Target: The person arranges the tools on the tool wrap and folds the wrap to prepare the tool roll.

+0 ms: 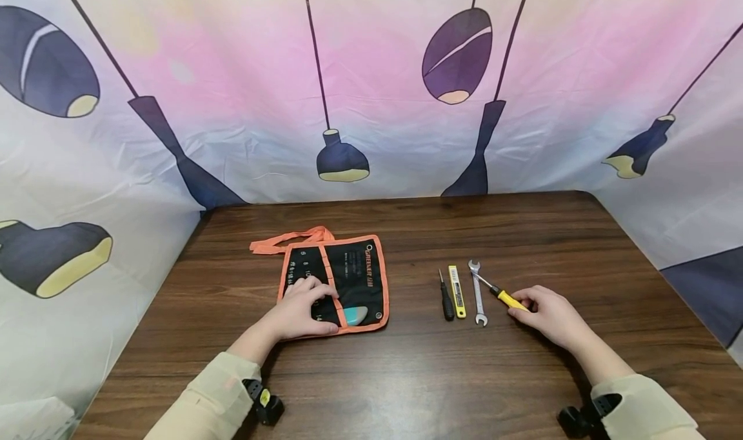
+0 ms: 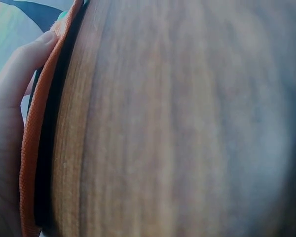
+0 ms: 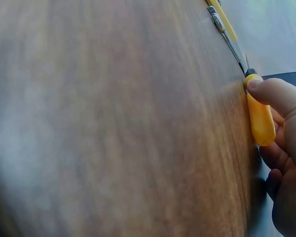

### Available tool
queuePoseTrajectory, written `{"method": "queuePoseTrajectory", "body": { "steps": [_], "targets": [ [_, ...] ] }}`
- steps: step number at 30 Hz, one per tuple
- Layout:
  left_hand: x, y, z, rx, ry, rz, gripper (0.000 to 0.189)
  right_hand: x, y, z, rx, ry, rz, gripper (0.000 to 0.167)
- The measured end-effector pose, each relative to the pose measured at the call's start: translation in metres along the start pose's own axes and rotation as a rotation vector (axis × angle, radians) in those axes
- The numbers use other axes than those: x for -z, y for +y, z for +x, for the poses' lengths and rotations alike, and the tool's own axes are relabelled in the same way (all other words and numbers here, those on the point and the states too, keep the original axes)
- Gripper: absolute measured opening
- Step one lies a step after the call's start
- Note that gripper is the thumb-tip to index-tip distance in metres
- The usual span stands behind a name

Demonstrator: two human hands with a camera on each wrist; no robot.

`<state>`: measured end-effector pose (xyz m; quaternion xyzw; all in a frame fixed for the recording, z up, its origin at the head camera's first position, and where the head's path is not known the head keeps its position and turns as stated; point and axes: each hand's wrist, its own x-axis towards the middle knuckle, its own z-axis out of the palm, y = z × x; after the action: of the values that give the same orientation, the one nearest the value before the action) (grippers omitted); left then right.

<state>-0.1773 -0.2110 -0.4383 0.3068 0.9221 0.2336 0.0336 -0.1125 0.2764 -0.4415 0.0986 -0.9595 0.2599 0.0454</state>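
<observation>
On the surface at three o'clock, a yellow screwdriver is pinched by the right hand; at ten, the pouch is touched by the unclenched left hand. A teal piece is pocketed; wrench, yellow strip, black screwdriver are left outside.

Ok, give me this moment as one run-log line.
left hand: rests on tool pouch | right hand: holds yellow-handled screwdriver | on table, between hands: black-handled screwdriver, flat yellow tool, wrench
</observation>
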Motion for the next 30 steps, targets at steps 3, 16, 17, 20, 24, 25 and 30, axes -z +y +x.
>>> {"method": "queuePoseTrajectory", "body": {
  "steps": [3, 16, 17, 20, 24, 25, 30],
  "targets": [
    [0.0, 0.0, -0.001, 0.004, -0.004, 0.0, 0.051, -0.001, 0.001, 0.0, 0.008, 0.018, -0.01, 0.017],
    [-0.002, -0.002, -0.001, 0.004, 0.007, -0.003, 0.051, 0.0, -0.003, 0.004, 0.036, 0.059, -0.015, 0.015],
    [-0.002, -0.002, -0.001, 0.004, 0.007, -0.002, 0.051, 0.0, -0.004, 0.005, 0.039, 0.06, -0.018, 0.016],
    [-0.002, -0.002, -0.001, 0.007, 0.008, -0.001, 0.051, 0.001, -0.006, 0.01, 0.058, 0.07, -0.034, 0.017],
    [-0.003, -0.002, 0.0, 0.011, 0.004, 0.0, 0.051, 0.001, -0.012, 0.016, 0.084, 0.07, -0.05, 0.017],
    [-0.003, -0.002, 0.0, 0.011, 0.003, 0.002, 0.051, 0.001, -0.013, 0.018, 0.087, 0.068, -0.052, 0.017],
    [-0.003, -0.001, 0.001, 0.012, 0.003, -0.002, 0.052, 0.0, -0.023, 0.027, 0.106, 0.052, -0.047, 0.018]
  ]
}}
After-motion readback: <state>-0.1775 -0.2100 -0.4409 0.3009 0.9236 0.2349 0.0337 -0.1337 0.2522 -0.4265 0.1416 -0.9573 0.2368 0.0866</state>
